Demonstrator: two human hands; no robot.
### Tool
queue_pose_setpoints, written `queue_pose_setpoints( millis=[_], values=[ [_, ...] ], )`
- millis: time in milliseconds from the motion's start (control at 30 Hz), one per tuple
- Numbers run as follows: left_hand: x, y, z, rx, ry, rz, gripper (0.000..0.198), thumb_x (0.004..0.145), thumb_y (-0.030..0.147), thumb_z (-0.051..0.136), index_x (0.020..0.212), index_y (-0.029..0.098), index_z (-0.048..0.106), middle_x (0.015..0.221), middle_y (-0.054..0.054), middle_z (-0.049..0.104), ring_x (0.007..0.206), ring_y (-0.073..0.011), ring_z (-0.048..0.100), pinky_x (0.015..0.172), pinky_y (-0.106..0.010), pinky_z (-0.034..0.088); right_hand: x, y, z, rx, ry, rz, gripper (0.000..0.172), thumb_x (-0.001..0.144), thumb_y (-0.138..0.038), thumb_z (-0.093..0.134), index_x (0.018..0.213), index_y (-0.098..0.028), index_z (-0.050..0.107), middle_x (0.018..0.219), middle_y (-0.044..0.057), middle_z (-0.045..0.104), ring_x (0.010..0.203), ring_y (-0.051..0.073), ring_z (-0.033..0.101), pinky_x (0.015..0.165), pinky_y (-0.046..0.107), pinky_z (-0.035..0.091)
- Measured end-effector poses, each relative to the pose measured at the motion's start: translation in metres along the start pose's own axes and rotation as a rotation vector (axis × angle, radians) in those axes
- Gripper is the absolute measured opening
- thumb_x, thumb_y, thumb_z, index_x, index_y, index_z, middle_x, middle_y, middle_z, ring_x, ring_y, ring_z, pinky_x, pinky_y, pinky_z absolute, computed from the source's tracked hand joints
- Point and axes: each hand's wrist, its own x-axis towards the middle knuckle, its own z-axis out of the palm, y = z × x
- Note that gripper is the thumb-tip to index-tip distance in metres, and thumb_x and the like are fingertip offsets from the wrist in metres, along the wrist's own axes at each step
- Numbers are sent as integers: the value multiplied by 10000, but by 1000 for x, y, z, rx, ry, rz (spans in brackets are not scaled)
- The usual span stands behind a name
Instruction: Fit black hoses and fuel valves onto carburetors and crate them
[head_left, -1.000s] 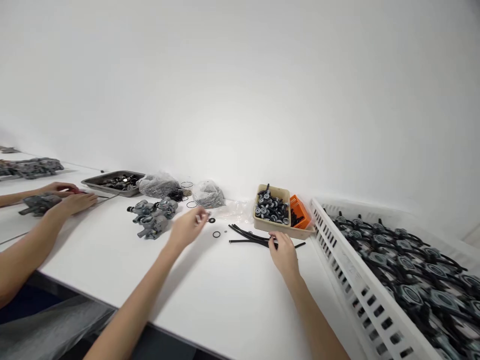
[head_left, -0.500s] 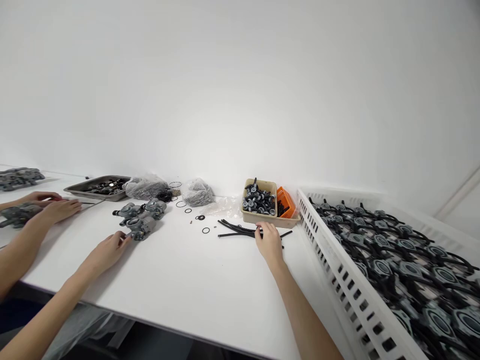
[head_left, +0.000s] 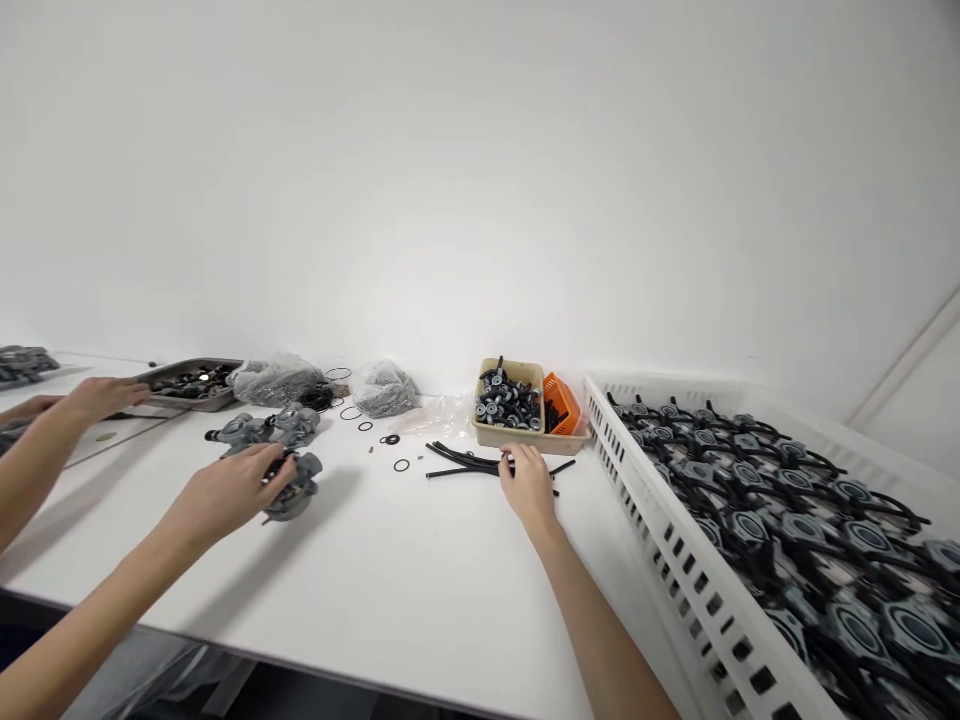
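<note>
Tabletop (head_left: 420, 590), white and wide, carries everything; at its right edge a white slotted crate (head_left: 675, 530) lies packed with grey carburettor bodies and black hoses; further left, against the wall, sit a beige box (head_left: 504, 436) of small round parts with an orange basket (head_left: 564, 404) touching its right side, two clear bags of small parts (head_left: 384, 388), and a grey metal tray (head_left: 187, 400), towards which another person's hand (head_left: 101, 393) reaches; the left hand (head_left: 225, 490) lies over a grey carburettor (head_left: 296, 482), fingers curled on its near side and seemingly gripping it, just in front of two more carburettors (head_left: 262, 428); the right hand (head_left: 529, 480) rests with fingers bent, pinching the black hoses (head_left: 461, 460) that lie loose just before the beige box; between the hands lie several small black O-rings (head_left: 401, 465).
</note>
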Motion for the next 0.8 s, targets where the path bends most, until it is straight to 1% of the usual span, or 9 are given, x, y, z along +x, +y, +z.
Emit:
queue_pose_setpoints(
  millis=[67,167,233,300,400,500,600,733,800],
  values=[
    [-2,31,-9,4,-77,115,397,912,473,301,849,192,574,821,-40,661,694,-204,593,557,-248,293,0,-1,-1,6,-1,-7,207,850,-134,441,911,-179,633,892,66,681,877,230,569,810,340,427],
    [-6,83,-10,-97,-170,285,472,918,508,281,689,191,545,697,-53,642,647,-192,588,570,-273,312,0,-2,-2,12,0,-6,208,850,-138,438,906,-179,634,888,66,681,874,230,570,811,341,429],
    [-9,117,-6,-139,-167,381,464,928,474,274,650,195,521,670,-44,631,605,-177,570,563,-278,303,0,-1,-2,8,-1,6,207,849,-141,439,904,-180,636,888,67,681,871,229,571,807,340,430],
    [-12,148,0,-154,-155,443,450,928,442,288,632,194,518,653,-41,626,587,-173,564,556,-278,295,1,0,-2,1,-5,16,207,847,-141,442,905,-180,637,886,66,680,871,228,572,806,339,432],
    [-13,181,10,-177,-130,524,437,924,422,312,626,191,534,651,-37,631,573,-170,567,531,-276,275,1,1,-2,-5,-11,11,206,846,-138,444,910,-175,637,887,64,680,878,226,575,819,338,432],
    [-11,198,19,-193,-91,586,410,918,401,344,646,189,565,654,-35,635,556,-164,566,517,-276,267,1,1,-3,-5,-16,5,207,851,-141,440,911,-174,635,893,67,681,877,224,577,819,336,435],
    [-9,204,28,-214,-64,637,374,910,393,378,676,190,587,663,-33,634,562,-162,565,513,-277,280,1,0,-3,-1,-18,11,212,854,-146,434,915,-179,634,896,69,680,875,229,576,816,340,435],
    [-9,201,37,-308,-12,638,404,890,474,424,628,189,540,640,-24,579,597,-158,535,550,-284,326,1,-2,-5,8,-13,13,211,849,-146,433,911,-181,632,887,73,675,882,234,573,817,343,435],
    [-8,194,40,-381,10,622,406,825,560,505,656,191,523,691,-30,560,682,-186,530,616,-304,375,1,-2,-5,14,-13,12,206,847,-145,434,907,-182,628,887,76,671,888,232,574,815,341,436]
  ],
)
